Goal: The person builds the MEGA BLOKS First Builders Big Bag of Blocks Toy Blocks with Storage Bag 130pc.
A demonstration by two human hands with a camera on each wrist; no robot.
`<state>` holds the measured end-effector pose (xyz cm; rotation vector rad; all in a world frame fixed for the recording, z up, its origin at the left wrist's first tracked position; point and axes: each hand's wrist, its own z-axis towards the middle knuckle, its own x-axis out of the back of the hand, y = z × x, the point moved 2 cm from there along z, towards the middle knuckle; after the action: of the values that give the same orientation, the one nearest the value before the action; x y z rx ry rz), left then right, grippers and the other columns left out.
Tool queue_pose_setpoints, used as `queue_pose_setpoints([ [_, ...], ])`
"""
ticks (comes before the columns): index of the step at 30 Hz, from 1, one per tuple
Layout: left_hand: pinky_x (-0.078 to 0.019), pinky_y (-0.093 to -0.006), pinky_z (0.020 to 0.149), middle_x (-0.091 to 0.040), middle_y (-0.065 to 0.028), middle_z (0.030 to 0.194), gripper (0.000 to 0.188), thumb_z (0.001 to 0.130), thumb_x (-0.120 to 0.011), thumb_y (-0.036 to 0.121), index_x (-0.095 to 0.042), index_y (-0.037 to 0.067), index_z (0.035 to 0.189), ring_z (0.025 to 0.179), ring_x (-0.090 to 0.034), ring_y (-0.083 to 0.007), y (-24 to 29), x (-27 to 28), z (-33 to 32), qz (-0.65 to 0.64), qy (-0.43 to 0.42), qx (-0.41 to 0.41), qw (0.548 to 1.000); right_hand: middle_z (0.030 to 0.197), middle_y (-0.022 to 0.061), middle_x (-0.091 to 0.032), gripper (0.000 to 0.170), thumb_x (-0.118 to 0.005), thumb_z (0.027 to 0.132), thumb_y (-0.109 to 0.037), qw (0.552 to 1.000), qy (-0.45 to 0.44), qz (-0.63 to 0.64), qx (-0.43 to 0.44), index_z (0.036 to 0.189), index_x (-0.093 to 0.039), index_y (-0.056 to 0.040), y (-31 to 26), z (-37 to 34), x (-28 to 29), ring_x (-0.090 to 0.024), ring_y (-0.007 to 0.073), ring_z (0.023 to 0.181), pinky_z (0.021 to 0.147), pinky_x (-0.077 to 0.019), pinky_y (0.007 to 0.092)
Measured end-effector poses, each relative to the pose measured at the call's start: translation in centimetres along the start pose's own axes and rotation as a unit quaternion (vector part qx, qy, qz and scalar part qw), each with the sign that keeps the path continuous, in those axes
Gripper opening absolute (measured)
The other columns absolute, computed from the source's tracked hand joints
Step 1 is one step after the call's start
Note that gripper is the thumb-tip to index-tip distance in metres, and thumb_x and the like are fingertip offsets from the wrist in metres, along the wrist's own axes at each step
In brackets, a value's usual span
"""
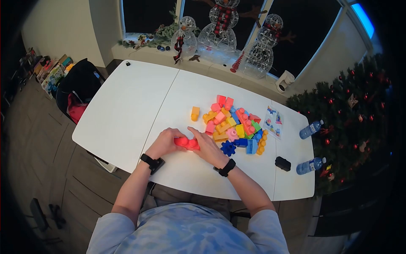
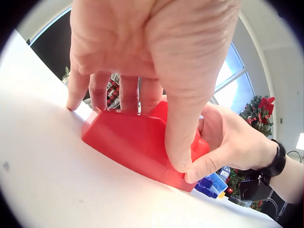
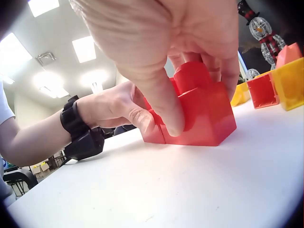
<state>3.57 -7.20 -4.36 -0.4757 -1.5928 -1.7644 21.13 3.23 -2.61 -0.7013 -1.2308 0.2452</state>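
Two red toy building blocks [image 1: 186, 144] sit end to end on the white table [image 1: 122, 101], with a thin seam between them in the right wrist view. My left hand [image 1: 161, 143] grips the left one, a red block with a slanted end [image 2: 126, 142], thumb on its near face and fingers behind. The other, a red block with a rounded stud [image 3: 206, 116], is held by my right hand [image 1: 210, 149] between thumb and fingers. Both thumbs come close together at the seam. The far fingertips are partly hidden behind the blocks.
Just right of my hands spreads a pile of colourful blocks, with a dark blue gear-shaped block [image 1: 228, 147] nearest. An orange block [image 1: 195, 113] stands apart. Farther right are a picture sheet [image 1: 273, 122], a black object [image 1: 283, 164] and two water bottles [image 1: 311, 129].
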Motion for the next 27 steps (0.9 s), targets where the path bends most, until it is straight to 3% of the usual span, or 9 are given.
queue_pose_setpoints([
  [6, -0.0544, -0.0400, 0.084, -0.073, -0.0068, 0.094, 0.037, 0.067, -0.092, 0.028, -0.078, 0.009, 0.095, 0.089, -0.067, -0.0291, -0.4, -1.3, -0.2, 0.029, 0.016, -0.002, 0.999, 0.119, 0.0238, -0.063, 0.085, -0.078, 0.081, 0.000, 0.999, 0.003, 0.038, 0.006, 0.153, -0.035, -0.0083, 0.5, 0.1, -0.7, -0.061, 0.0408, 0.114, 0.096, -0.0513, 0.0472],
  [9, -0.0550, -0.0404, 0.085, -0.073, -0.0082, 0.094, 0.034, 0.066, -0.091, 0.021, -0.076, 0.007, 0.094, 0.090, -0.067, -0.0304, 0.2, -1.0, -0.2, 0.033, 0.007, 0.021, 0.999, 0.119, 0.0234, -0.063, 0.085, -0.080, 0.081, -0.006, 0.998, -0.041, 0.046, -0.012, 0.154, -0.036, -0.0099, 0.1, 0.2, 0.5, -0.061, 0.0392, 0.114, 0.095, -0.0515, 0.0451],
  [11, -0.0551, -0.0400, 0.084, -0.073, -0.0085, 0.094, 0.034, 0.066, -0.091, 0.020, -0.076, 0.007, 0.095, 0.091, -0.067, -0.0303, 0.3, -0.8, -0.2, 0.025, 0.009, 0.013, 1.000, 0.119, 0.0203, -0.064, 0.071, -0.081, 0.082, -0.012, 0.997, -0.023, 0.067, -0.022, 0.145, -0.048, -0.0088, 0.6, 0.7, 2.1, -0.062, 0.0373, 0.114, 0.095, -0.0513, 0.0431],
  [15, -0.0553, -0.0392, 0.084, -0.073, -0.0089, 0.095, 0.035, 0.065, -0.091, 0.018, -0.076, 0.007, 0.096, 0.091, -0.068, -0.0297, 0.3, -0.6, -0.2, 0.004, 0.006, 0.018, 1.000, 0.120, 0.0158, -0.065, 0.040, -0.077, 0.086, -0.015, 0.983, 0.154, -0.075, -0.060, 0.123, -0.066, -0.0068, 6.0, 5.5, 9.4, -0.062, 0.0359, 0.114, 0.099, -0.0507, 0.0433],
  [19, -0.0555, -0.0383, 0.085, -0.074, -0.0066, 0.097, 0.036, 0.064, -0.092, 0.021, -0.079, 0.010, 0.096, 0.092, -0.067, -0.0279, 0.2, -0.6, -0.3, 0.000, -0.004, 0.040, 0.999, 0.116, 0.0164, -0.068, 0.035, -0.072, 0.088, -0.014, 0.964, 0.165, -0.198, -0.062, 0.122, -0.068, -0.0095, 11.2, 9.3, 11.8, -0.064, 0.0346, 0.113, 0.097, -0.0513, 0.0452],
  [21, -0.0553, -0.0381, 0.085, -0.074, -0.0064, 0.096, 0.036, 0.064, -0.092, 0.021, -0.079, 0.011, 0.097, 0.092, -0.067, -0.0281, 0.4, -0.6, -0.2, 0.015, -0.001, 0.022, 1.000, 0.110, 0.0150, -0.071, 0.029, -0.069, 0.089, -0.012, 0.940, 0.118, -0.287, -0.138, 0.118, -0.070, -0.0108, 12.9, 11.1, 11.7, -0.065, 0.0329, 0.111, 0.095, -0.0515, 0.0502],
  [23, -0.0554, -0.0386, 0.085, -0.073, -0.0074, 0.094, 0.034, 0.064, -0.090, 0.017, -0.079, 0.011, 0.096, 0.091, -0.066, -0.0287, 0.6, -0.4, -0.2, 0.004, 0.003, 0.027, 1.000, 0.107, 0.0145, -0.072, 0.035, -0.071, 0.089, -0.023, 0.920, 0.122, -0.334, -0.162, 0.121, -0.068, -0.0105, 13.2, 12.5, 10.9, -0.066, 0.0315, 0.111, 0.096, -0.0507, 0.0509],
  [26, -0.0552, -0.0388, 0.086, -0.073, -0.0069, 0.094, 0.034, 0.064, -0.090, 0.017, -0.079, 0.011, 0.095, 0.091, -0.066, -0.0296, 0.6, -0.4, -0.3, 0.015, -0.001, 0.016, 1.000, 0.101, 0.0161, -0.074, 0.047, -0.075, 0.082, -0.041, 0.896, 0.120, -0.362, -0.228, 0.113, -0.068, -0.0076, 14.8, 13.9, 9.5, -0.066, 0.0326, 0.111, 0.105, -0.0400, 0.0665],
  [27, -0.0552, -0.0388, 0.086, -0.073, -0.0069, 0.094, 0.034, 0.064, -0.090, 0.017, -0.079, 0.011, 0.095, 0.091, -0.066, -0.0296, 0.5, -0.4, -0.2, 0.016, 0.002, 0.016, 1.000, 0.101, 0.0161, -0.074, 0.047, -0.075, 0.082, -0.041, 0.896, 0.121, -0.362, -0.225, 0.113, -0.068, -0.0076, 15.8, 14.4, 9.1, -0.066, 0.0326, 0.111, 0.105, -0.0400, 0.0665],
])
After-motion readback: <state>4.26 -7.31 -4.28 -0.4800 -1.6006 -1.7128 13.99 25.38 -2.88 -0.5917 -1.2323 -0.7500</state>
